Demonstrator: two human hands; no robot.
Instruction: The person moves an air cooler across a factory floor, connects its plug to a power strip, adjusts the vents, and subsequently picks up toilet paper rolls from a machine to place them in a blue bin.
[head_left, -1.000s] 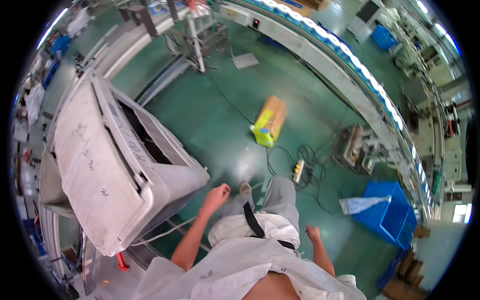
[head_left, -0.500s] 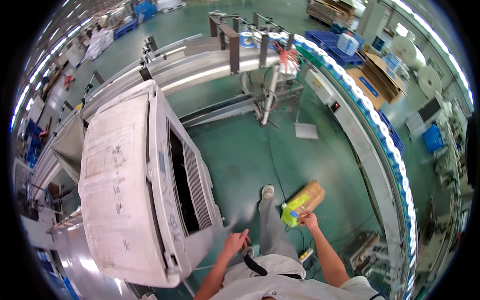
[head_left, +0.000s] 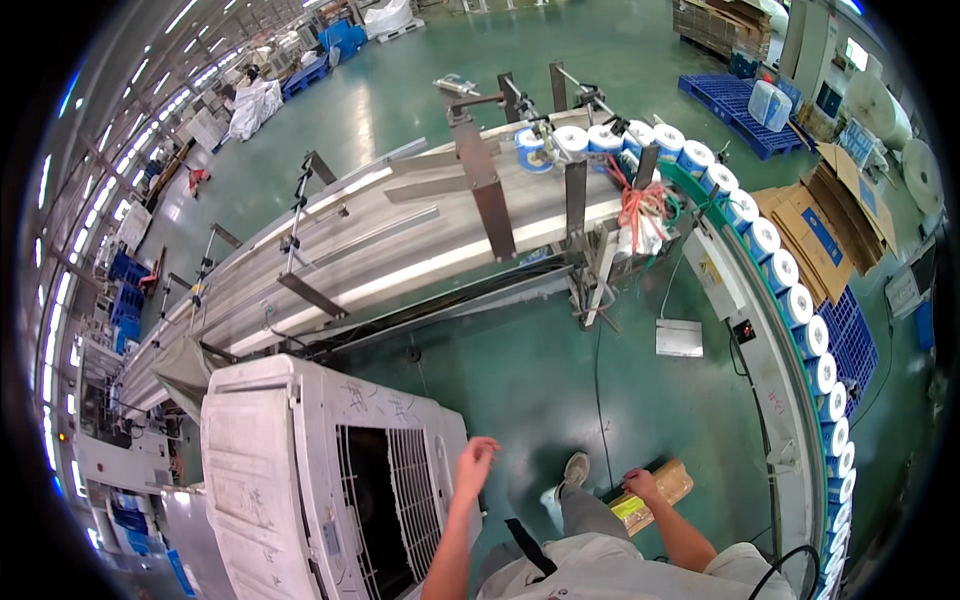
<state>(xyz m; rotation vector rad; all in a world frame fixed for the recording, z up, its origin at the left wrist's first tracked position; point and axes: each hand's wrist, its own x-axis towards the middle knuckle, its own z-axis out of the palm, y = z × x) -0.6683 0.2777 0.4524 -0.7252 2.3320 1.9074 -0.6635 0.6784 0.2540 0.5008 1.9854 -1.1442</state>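
My left hand (head_left: 478, 466) is raised beside the large off-white casing (head_left: 245, 450); its fingers are apart and nothing shows in them. The casing has a stained cover and a barred opening on the side towards me. My right hand (head_left: 641, 485) hangs low, with its fingers curled in. From this view it overlaps a brown parcel (head_left: 678, 480) with a yellow-green patch (head_left: 629, 508), on the floor. Whether the hand touches the parcel or has something small in its fingers is hidden.
A metal conveyor (head_left: 375, 225) crosses ahead. White-and-blue rolls (head_left: 797, 304) stand in a row along the curved track at right. A flat metal plate (head_left: 679, 337) and a cable lie on the green floor. Flattened cardboard (head_left: 812, 235) and blue pallets (head_left: 737, 105) are beyond the track.
The view has shifted, and the conveyor now looks nearer while the casing sits lower. My left hand has risen from my waist towards the casing. My right hand stays low over the parcel.
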